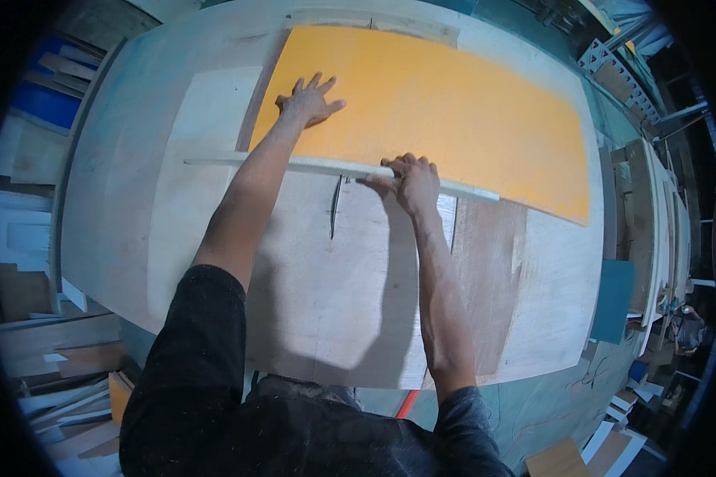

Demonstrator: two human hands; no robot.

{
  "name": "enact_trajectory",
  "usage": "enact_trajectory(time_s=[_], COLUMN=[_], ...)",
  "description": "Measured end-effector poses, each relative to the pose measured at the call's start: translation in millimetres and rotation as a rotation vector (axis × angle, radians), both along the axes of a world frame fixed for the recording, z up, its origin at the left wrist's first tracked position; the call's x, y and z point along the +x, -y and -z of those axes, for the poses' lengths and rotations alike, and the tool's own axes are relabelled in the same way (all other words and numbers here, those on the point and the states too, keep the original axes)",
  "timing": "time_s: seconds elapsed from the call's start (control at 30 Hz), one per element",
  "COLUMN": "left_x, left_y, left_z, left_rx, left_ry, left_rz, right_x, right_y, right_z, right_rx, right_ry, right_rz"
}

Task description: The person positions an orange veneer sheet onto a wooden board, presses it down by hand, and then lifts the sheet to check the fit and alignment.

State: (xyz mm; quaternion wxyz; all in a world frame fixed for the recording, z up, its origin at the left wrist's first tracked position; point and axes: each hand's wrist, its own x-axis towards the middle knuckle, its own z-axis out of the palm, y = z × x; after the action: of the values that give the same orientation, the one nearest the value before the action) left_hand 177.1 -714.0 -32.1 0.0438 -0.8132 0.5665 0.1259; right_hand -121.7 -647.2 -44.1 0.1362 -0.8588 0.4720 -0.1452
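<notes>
A large orange-yellow panel (pixel 453 103) lies flat on a wide wooden worktable (pixel 111 215). My left hand (pixel 309 103) rests on the panel near its left end, fingers spread. Along the panel's near edge runs a long pale wooden strip (pixel 314 165). My right hand (pixel 412 181) grips that strip right of its middle, thumb on the near side and fingers curled over the far side. Just in front of the strip, a dark narrow slit (pixel 336 211) shows in the tabletop.
Stacked boards and offcuts (pixel 71 413) lie on the left, with more sheets (pixel 644 222) standing at the right. A teal panel (pixel 612 302) sits beside the table's right edge. A red hose (pixel 407 404) shows below the near edge. Another person (pixel 690 330) is far right.
</notes>
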Motion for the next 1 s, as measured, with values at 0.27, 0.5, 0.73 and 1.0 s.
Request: enact_trajectory(time_s=[0.27,0.5,0.73,1.0], left_x=[-48.4,-105.3,-155.7,-178.3], left_y=[-138.3,-307.4,-460.9,-536.3], left_z=[-10.1,-25.8,-28.9,-31.1], left_rx=[0.032,0.111,0.116,0.094], left_ry=[-0.07,-0.099,-0.099,-0.096], left_rz=[-0.009,-0.008,0.002,0.004], right_x=[-43.2,-98.9,-151.1,-175.7], right_y=[-140.2,-309.3,-458.2,-529.6], right_z=[-20.5,-24.6,-20.1,-14.6], right_rx=[0.089,0.126,0.079,0.054], right_ry=[0.027,0.02,0.079,0.058], right_rz=[0.001,-0.044,-0.159,-0.207])
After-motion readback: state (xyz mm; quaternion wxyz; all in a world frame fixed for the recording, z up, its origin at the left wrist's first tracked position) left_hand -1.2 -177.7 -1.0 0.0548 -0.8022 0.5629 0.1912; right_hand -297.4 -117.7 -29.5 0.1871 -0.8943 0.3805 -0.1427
